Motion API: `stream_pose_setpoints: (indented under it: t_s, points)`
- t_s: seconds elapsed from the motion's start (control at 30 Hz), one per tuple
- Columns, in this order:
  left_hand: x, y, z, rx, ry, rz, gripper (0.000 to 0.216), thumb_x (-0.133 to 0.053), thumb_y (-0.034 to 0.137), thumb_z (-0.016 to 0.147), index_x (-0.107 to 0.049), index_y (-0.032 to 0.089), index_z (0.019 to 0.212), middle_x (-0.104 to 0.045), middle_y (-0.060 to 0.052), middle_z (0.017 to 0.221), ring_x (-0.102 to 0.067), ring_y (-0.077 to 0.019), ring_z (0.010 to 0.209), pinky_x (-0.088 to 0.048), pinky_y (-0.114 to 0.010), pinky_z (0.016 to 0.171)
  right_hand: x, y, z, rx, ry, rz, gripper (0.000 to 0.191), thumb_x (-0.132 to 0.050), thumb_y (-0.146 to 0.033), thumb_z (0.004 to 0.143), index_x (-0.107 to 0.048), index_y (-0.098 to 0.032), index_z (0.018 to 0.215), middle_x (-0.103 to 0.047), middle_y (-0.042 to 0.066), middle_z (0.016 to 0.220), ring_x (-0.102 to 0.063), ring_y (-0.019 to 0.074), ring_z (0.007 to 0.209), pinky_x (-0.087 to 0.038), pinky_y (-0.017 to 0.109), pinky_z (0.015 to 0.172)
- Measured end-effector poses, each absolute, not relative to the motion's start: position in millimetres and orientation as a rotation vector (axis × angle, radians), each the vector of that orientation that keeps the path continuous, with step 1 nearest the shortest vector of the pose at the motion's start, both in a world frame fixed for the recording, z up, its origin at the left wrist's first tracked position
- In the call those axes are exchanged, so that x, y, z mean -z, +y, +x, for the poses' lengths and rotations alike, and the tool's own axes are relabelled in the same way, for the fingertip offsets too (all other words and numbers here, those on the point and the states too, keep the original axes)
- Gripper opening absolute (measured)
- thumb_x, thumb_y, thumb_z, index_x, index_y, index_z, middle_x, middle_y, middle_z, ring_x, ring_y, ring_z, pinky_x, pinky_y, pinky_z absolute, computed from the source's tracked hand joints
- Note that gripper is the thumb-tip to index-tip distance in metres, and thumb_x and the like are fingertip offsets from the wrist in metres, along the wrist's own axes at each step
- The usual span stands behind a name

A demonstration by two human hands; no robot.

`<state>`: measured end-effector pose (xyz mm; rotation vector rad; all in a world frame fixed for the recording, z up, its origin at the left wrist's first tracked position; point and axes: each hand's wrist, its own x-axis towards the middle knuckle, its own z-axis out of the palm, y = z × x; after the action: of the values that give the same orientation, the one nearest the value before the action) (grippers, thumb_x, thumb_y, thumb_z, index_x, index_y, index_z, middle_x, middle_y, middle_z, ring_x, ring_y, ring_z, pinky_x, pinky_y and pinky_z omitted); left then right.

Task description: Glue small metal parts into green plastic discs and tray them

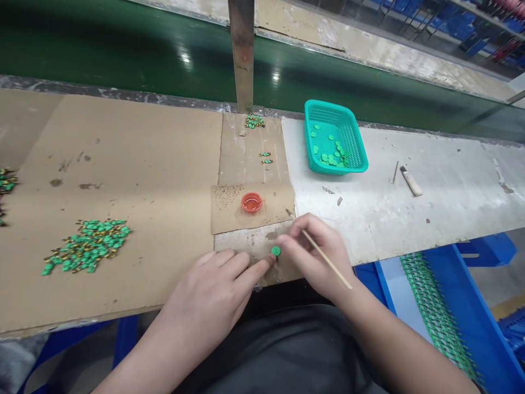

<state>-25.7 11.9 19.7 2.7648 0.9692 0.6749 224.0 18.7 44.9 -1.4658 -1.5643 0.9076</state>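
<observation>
My left hand (223, 284) is closed near the table's front edge, with its fingertips on a small round green disc (275, 250). Just right of the disc, my right hand (318, 254) grips a thin wooden stick (328, 260), its pale end slanting back over the wrist. The thumb and fingertips of that hand are close to the disc; whether they touch it I cannot tell. Beyond my hands a small red cup (251, 202) stands on a piece of cardboard (229, 219) speckled with dark spots. Two small green, yellow and black pieces (266, 161) lie farther back.
A turquoise basket (336, 171) with several green discs stands back right. Piles of green-and-yellow pieces (88, 246) lie on the left cardboard. A metal post (243, 60) rises behind. A white-handled tool (410, 181) lies at right, above a blue bin (463, 306).
</observation>
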Motion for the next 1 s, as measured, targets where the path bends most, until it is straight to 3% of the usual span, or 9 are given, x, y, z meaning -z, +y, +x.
stream_pose_setpoints:
  t_s: [0.1, 0.23, 0.37, 0.47, 0.6, 0.67, 0.83, 1.0]
  points:
    - [-19.9, 10.8, -25.2, -0.664, 0.982, 2.743, 0.043, -0.045, 0.011, 0.116, -0.076, 0.021, 0.145, -0.073, -0.001, 0.091, -0.069, -0.022, 0.079, -0.051, -0.037, 0.074, -45.0, 12.2, 236.7, -0.801, -1.433, -1.419, 0.021, -0.071, -0.034, 0.115, -0.07, -0.027, 0.095, -0.071, -0.003, 0.082, -0.066, 0.0158, 0.073, -0.056, 0.03, 0.069]
    - [-23.0, 11.0, -23.9, -0.656, 0.997, 2.743, 0.047, -0.048, 0.007, 0.11, -0.078, 0.022, 0.142, -0.073, -0.002, 0.091, -0.069, -0.0223, 0.079, -0.051, -0.036, 0.073, -34.5, 3.4, 259.3, -0.719, -1.536, -1.414, 0.014, -0.065, -0.03, 0.119, -0.079, -0.029, 0.119, -0.086, 0.003, 0.105, -0.08, 0.02, 0.09, -0.067, 0.037, 0.087]
    - [-27.6, 10.6, -24.2, -0.65, 0.982, 2.795, 0.049, -0.045, 0.006, 0.109, -0.078, 0.022, 0.143, -0.072, -0.003, 0.088, -0.07, -0.0234, 0.078, -0.052, -0.037, 0.071, -25.1, -4.4, 273.1, -0.711, -1.729, -1.388, 0.037, -0.051, -0.02, 0.119, -0.077, -0.031, 0.143, -0.088, 0.008, 0.135, -0.085, 0.0236, 0.105, -0.072, 0.048, 0.103]
    - [-31.1, 7.0, -27.1, -0.652, 1.008, 2.741, 0.043, -0.047, 0.012, 0.115, -0.075, 0.023, 0.144, -0.077, -0.002, 0.091, -0.074, -0.0229, 0.079, -0.055, -0.036, 0.073, -24.6, -9.2, 277.3, -0.739, -1.734, -1.345, 0.048, -0.046, -0.015, 0.117, -0.077, -0.031, 0.15, -0.089, 0.008, 0.135, -0.085, 0.024, 0.11, -0.071, 0.051, 0.107]
    - [-35.6, 0.9, -30.4, -0.721, 1.185, 2.449, 0.025, -0.056, 0.032, 0.122, -0.073, 0.026, 0.14, -0.088, -0.004, 0.115, -0.084, -0.0213, 0.094, -0.064, -0.033, 0.086, -29.4, -11.4, 275.7, -0.861, -1.598, -1.309, 0.038, -0.054, -0.018, 0.115, -0.085, -0.027, 0.134, -0.091, 0.008, 0.122, -0.086, 0.0232, 0.104, -0.072, 0.044, 0.096]
    - [-36.7, -1.3, -29.1, -0.725, 1.17, 2.392, 0.024, -0.057, 0.032, 0.122, -0.076, 0.026, 0.136, -0.089, -0.004, 0.12, -0.085, -0.0203, 0.1, -0.065, -0.031, 0.09, -32.7, -9.6, 271.2, -0.876, -1.589, -1.331, 0.026, -0.064, -0.022, 0.113, -0.088, -0.026, 0.12, -0.091, 0.007, 0.115, -0.086, 0.0237, 0.101, -0.071, 0.041, 0.09]
    - [-30.7, -5.7, -16.5, -0.645, 1.047, 2.667, 0.042, -0.05, 0.015, 0.118, -0.076, 0.021, 0.151, -0.076, -0.001, 0.09, -0.073, -0.0196, 0.08, -0.058, -0.031, 0.074, -37.2, 1.9, 253.7, -0.84, -1.805, -1.415, 0.015, -0.072, -0.02, 0.109, -0.087, -0.024, 0.109, -0.087, 0.004, 0.096, -0.08, 0.0213, 0.086, -0.065, 0.036, 0.081]
    - [-23.4, -7.6, -7.3, -0.608, 1.083, 2.816, 0.04, -0.05, 0.013, 0.117, -0.075, 0.016, 0.148, -0.07, 0.0, 0.087, -0.068, -0.0206, 0.076, -0.054, -0.035, 0.071, -37.3, 18.1, 238.7, -0.858, -1.889, -1.454, 0.016, -0.078, -0.011, 0.104, -0.085, -0.024, 0.1, -0.089, 0.004, 0.103, -0.082, 0.0228, 0.098, -0.064, 0.037, 0.091]
